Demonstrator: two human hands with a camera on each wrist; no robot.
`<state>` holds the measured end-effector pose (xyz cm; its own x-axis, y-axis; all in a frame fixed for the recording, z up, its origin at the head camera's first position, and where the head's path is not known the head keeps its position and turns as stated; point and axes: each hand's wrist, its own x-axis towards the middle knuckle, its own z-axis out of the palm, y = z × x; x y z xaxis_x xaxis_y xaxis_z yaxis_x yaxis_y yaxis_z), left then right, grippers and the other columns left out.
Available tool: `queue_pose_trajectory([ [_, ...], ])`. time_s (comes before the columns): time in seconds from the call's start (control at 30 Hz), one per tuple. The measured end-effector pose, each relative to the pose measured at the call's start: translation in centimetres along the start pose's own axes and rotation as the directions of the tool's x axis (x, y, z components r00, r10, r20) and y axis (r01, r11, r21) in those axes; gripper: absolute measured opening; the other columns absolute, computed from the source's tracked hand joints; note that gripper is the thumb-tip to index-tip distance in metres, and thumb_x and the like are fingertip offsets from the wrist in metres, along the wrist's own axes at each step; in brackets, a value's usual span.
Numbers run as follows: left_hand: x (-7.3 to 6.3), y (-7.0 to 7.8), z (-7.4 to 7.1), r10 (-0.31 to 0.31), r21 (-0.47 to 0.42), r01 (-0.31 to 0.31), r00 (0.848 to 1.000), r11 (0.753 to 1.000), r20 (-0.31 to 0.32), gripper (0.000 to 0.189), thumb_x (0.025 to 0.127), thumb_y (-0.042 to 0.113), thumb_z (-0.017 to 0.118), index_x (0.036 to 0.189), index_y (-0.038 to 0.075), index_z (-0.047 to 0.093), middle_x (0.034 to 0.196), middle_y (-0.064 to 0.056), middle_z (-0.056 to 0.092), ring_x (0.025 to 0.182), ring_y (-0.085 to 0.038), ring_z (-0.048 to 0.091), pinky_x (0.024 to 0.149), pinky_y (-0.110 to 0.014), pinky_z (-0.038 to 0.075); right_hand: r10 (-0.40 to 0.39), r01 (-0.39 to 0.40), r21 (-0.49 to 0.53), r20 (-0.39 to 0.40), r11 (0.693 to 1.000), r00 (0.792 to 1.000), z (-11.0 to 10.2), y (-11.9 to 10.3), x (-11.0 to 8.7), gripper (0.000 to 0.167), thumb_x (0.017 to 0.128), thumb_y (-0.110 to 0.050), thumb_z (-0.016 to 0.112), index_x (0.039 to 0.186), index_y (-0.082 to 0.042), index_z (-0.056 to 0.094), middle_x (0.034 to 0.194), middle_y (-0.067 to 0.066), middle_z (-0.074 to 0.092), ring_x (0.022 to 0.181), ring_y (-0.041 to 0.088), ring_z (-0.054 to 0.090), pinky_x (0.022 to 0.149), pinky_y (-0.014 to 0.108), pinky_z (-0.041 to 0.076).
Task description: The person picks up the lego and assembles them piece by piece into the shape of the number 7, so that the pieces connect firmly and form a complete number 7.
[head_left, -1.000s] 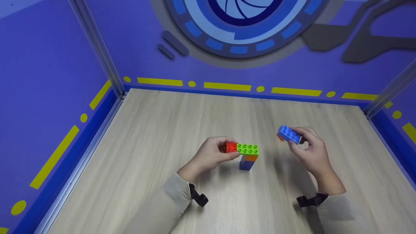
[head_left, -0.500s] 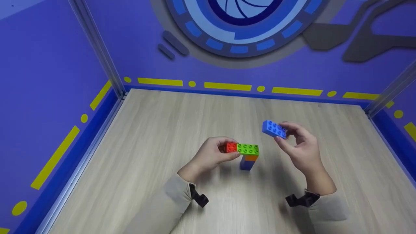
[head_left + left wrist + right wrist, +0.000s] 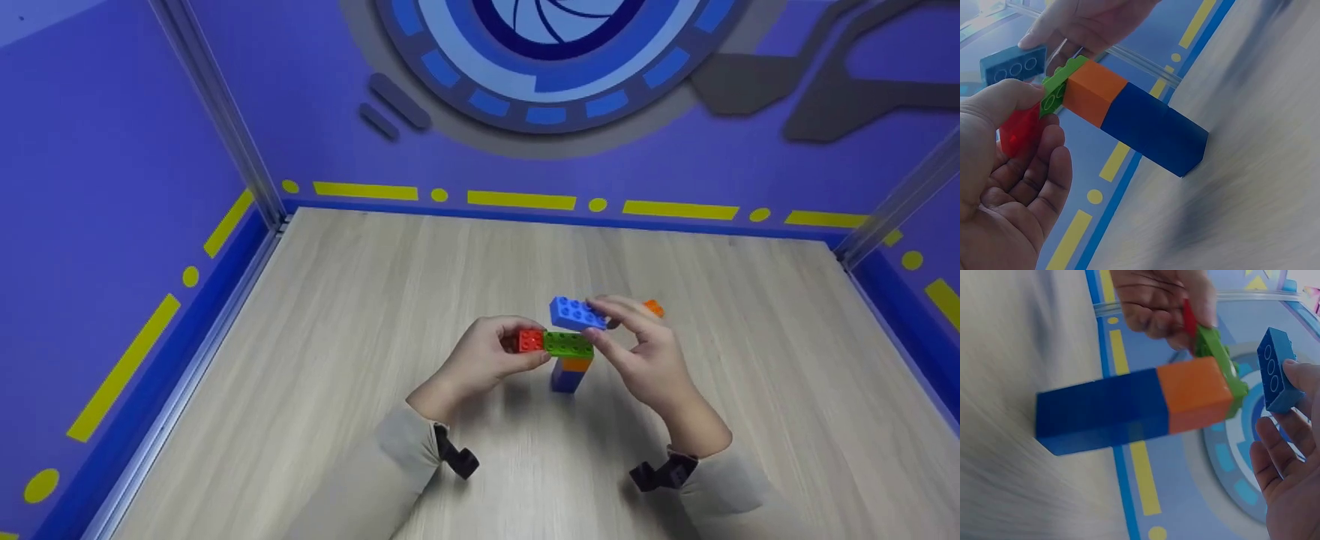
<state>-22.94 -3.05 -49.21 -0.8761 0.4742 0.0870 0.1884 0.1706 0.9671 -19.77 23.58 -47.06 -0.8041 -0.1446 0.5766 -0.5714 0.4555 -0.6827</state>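
In the head view, my left hand [image 3: 480, 360] pinches a red toy building brick [image 3: 532, 340] against the left end of a green brick [image 3: 568, 344]. The green brick tops a column made of an orange brick [image 3: 1095, 93] and a dark blue section [image 3: 1154, 129] standing on the table. My right hand [image 3: 645, 356] holds a lighter blue eight-stud brick [image 3: 576, 313] between thumb and fingers. That brick is slightly tilted, just above and behind the green one. A gap between blue and green shows in the right wrist view.
Another orange brick [image 3: 655, 308] lies on the wooden table [image 3: 375, 300] behind my right hand, partly hidden by it. Purple-blue printed panels [image 3: 525, 165] stand at the table's back and sides. Black wrist mounts [image 3: 456, 452] sit on both sleeves.
My right hand has carried the blue brick leftward to above the green brick, revealing more of the orange brick on the table. The left hand keeps its hold and place.
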Motion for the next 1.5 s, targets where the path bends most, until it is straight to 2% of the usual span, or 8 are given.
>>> queue_pose_trajectory([
  [0.27,0.1,-0.2,0.1,0.053,0.013,-0.053,0.998,0.999,0.021,0.038,0.101,0.019,0.088,0.137,0.009,0.079,0.121,-0.007,0.083,0.095,-0.01,0.069,0.083,-0.021,0.059,-0.019,0.019,0.007,0.065,1.0,0.998,1.8,0.5,-0.6,0.043,0.097,0.003,0.084,0.138,-0.007,0.08,0.139,0.012,0.079,0.127,0.009,0.068,0.108,0.015,0.054],
  [0.43,0.0,-0.1,0.1,0.045,-0.002,-0.045,0.999,0.999,0.017,0.039,0.102,0.022,0.087,0.138,0.01,0.079,0.121,-0.005,0.082,0.095,-0.01,0.069,0.083,-0.02,0.058,-0.039,0.042,-0.029,0.094,0.999,0.995,2.4,0.6,-0.9,0.041,0.099,-0.001,0.085,0.139,-0.009,0.08,0.14,0.009,0.078,0.131,0.022,0.071,0.115,0.009,0.048],
  [0.57,0.0,-0.2,0.0,0.046,-0.027,-0.045,0.999,0.999,0.005,0.037,0.102,0.023,0.087,0.135,0.01,0.08,0.118,-0.005,0.082,0.094,-0.01,0.069,0.082,-0.02,0.058,-0.084,0.091,-0.059,0.098,0.994,0.992,2.7,0.6,-1.0,0.044,0.099,0.0,0.084,0.141,-0.01,0.079,0.141,0.01,0.077,0.132,0.029,0.072,0.117,0.008,0.047],
  [0.83,0.2,-0.5,0.0,0.044,-0.08,-0.043,0.999,0.996,0.015,0.036,0.102,0.021,0.087,0.134,0.007,0.08,0.118,-0.007,0.083,0.095,-0.008,0.072,0.083,-0.019,0.061,-0.138,0.142,-0.033,0.106,0.989,0.985,3.2,1.0,-1.1,0.048,0.098,0.007,0.08,0.144,-0.007,0.077,0.142,0.013,0.076,0.135,0.025,0.073,0.118,0.01,0.047],
  [0.97,0.2,-0.5,0.0,0.036,-0.103,-0.035,0.999,0.994,0.013,0.033,0.101,0.018,0.088,0.13,0.006,0.081,0.111,-0.003,0.082,0.093,-0.007,0.072,0.081,-0.019,0.061,-0.146,0.151,-0.031,0.111,0.988,0.983,3.4,1.1,-1.2,0.048,0.098,0.009,0.08,0.144,-0.007,0.076,0.143,0.014,0.076,0.137,0.024,0.072,0.119,0.01,0.047],
  [1.13,0.3,-0.5,0.1,0.024,-0.159,-0.023,1.0,0.987,0.009,0.028,0.099,0.013,0.088,0.123,0.002,0.08,0.1,0.004,0.078,0.088,-0.006,0.071,0.077,-0.019,0.061,-0.175,0.183,-0.068,0.112,0.981,0.978,3.6,1.2,-1.3,0.049,0.098,0.008,0.08,0.144,-0.007,0.075,0.143,0.014,0.075,0.135,0.029,0.072,0.121,0.01,0.044],
  [1.33,0.3,-0.5,0.2,0.022,-0.22,-0.016,0.999,0.975,0.023,0.032,0.099,0.008,0.087,0.128,-0.002,0.078,0.107,0.002,0.081,0.091,-0.006,0.074,0.078,-0.02,0.062,-0.212,0.226,-0.131,0.109,0.965,0.971,3.8,1.1,-1.4,0.05,0.097,0.005,0.083,0.145,-0.007,0.074,0.141,0.014,0.076,0.131,0.037,0.073,0.123,0.009,0.041],
  [1.5,0.3,-0.5,0.1,0.031,-0.232,-0.022,0.999,0.972,0.032,0.033,0.1,0.008,0.087,0.129,-0.003,0.078,0.109,0.0,0.082,0.092,-0.007,0.074,0.079,-0.021,0.062,-0.249,0.268,-0.177,0.124,0.947,0.961,3.7,1.2,-1.4,0.054,0.096,0.003,0.085,0.147,-0.008,0.073,0.141,0.014,0.077,0.13,0.036,0.075,0.123,0.009,0.041],
])
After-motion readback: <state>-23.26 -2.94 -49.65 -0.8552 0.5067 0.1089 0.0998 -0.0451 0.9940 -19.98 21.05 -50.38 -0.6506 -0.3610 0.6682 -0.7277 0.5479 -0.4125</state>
